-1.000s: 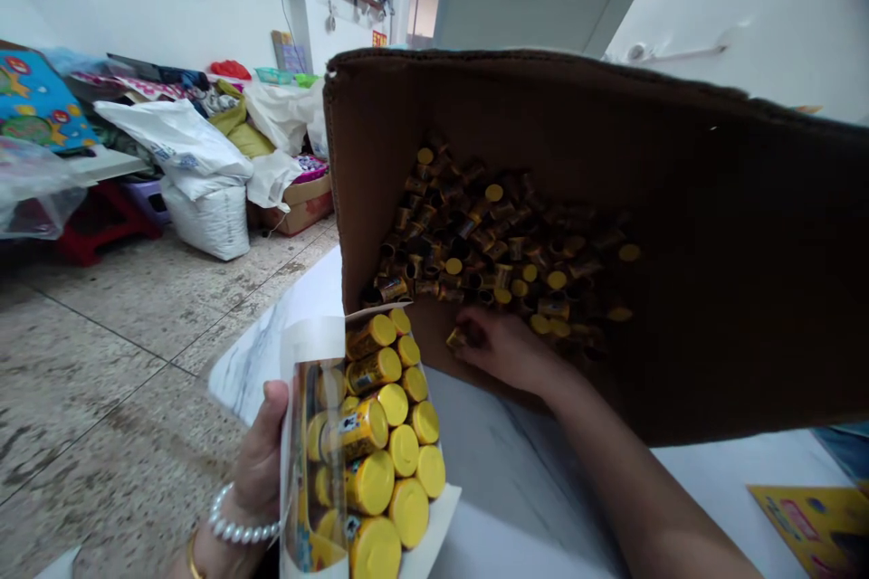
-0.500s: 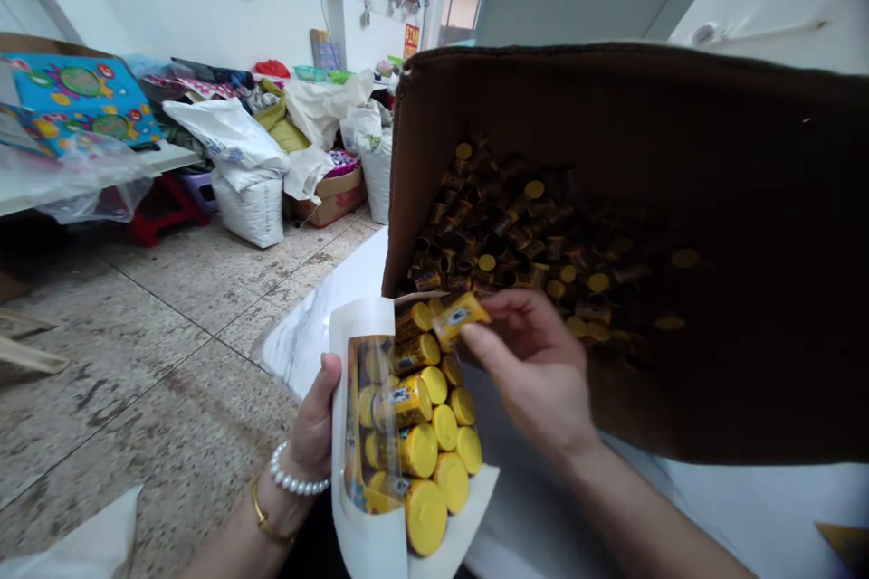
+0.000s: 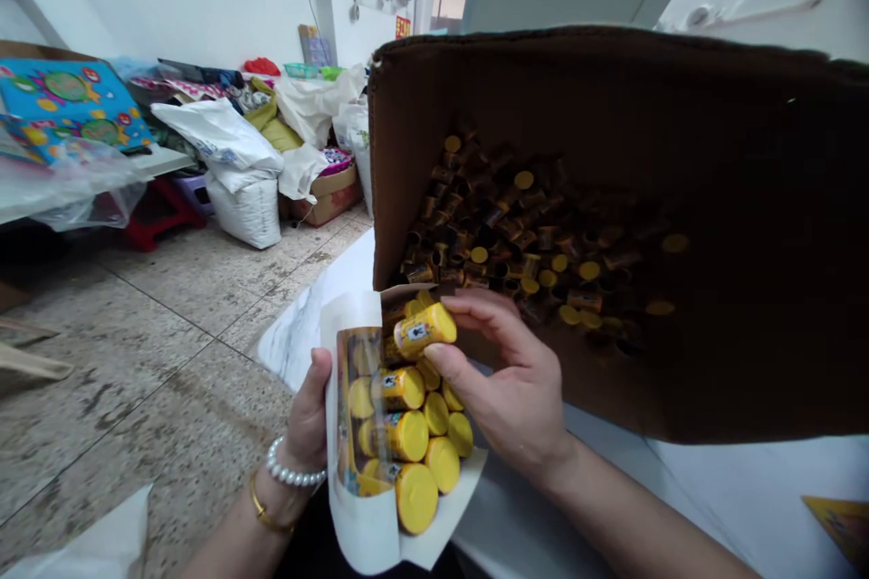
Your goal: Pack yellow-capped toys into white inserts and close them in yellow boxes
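My left hand (image 3: pixel 309 412) grips the left side of a white carton (image 3: pixel 359 529) with a clear window; its thumb shows and the other fingers are hidden behind. Inside the carton, small yellow-capped tubs (image 3: pixel 416 498) lie in rows with their lids facing right. Between the thumb and fingers of my right hand (image 3: pixel 506 380) is a yellow tub (image 3: pixel 425 331) with a printed label, tilted over the upper end of the carton and overlapping the tubs there. A large brown cardboard box (image 3: pixel 577 72) lies open just beyond, with many similar tubs (image 3: pixel 522 235) heaped in its shadow.
The box stands on a white marbled surface (image 3: pixel 305 308). A yellow printed piece (image 3: pixel 838 525) lies at the right edge. On the left are a table with a blue patterned box (image 3: pixel 74 104), a red stool (image 3: pixel 163 213) and stuffed white sacks (image 3: pixel 241 190) on the floor.
My right hand has brought its tub left and slightly down over the carton, turning the yellow lid into view. The view has shifted a little; my left hand keeps its hold.
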Demonstrator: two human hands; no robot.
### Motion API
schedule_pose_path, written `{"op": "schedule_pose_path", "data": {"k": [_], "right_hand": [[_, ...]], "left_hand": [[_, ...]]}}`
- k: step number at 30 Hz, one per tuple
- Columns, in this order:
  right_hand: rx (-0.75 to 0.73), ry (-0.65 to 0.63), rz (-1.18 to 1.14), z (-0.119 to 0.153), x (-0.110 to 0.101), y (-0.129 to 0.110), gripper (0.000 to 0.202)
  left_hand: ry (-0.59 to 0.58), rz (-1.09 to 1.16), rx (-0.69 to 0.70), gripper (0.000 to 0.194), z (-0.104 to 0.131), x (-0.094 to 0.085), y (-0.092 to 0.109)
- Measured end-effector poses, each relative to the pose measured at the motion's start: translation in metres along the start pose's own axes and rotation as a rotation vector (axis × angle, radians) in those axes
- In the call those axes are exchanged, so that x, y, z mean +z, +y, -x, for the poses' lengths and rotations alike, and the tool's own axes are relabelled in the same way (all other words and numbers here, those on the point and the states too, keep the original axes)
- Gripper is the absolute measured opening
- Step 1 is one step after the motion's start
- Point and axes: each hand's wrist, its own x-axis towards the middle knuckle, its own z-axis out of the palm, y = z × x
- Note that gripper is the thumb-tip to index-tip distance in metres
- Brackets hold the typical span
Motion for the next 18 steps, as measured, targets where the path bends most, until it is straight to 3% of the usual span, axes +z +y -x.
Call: {"op": "schedule_pose_path", "data": {"k": [3,8,14,18], "right_hand": [[-0.058,-0.069,0.047,0.004,0.005,-0.002,0.034],[-0.302,-0.154,0.093,0.003,0.001,-0.011,0.032],[-0.037,0.021,-0.062,0.001,0.002,-0.001,0.024],[-0.035,-0.046,-0.043,0.002,0.004,0.002,0.022]], "left_hand": [[-0.052,-0.030,-0.002,0.069,-0.001,0.001,0.000],[-0.118,0.011,0.008,0.061,-0.003,0.003,0.001],[-0.186,0.029,-0.024,0.067,-0.005,0.008,0.001],[-0.192,0.009,-0.036,0.069,-0.005,0.011,0.001]]}}
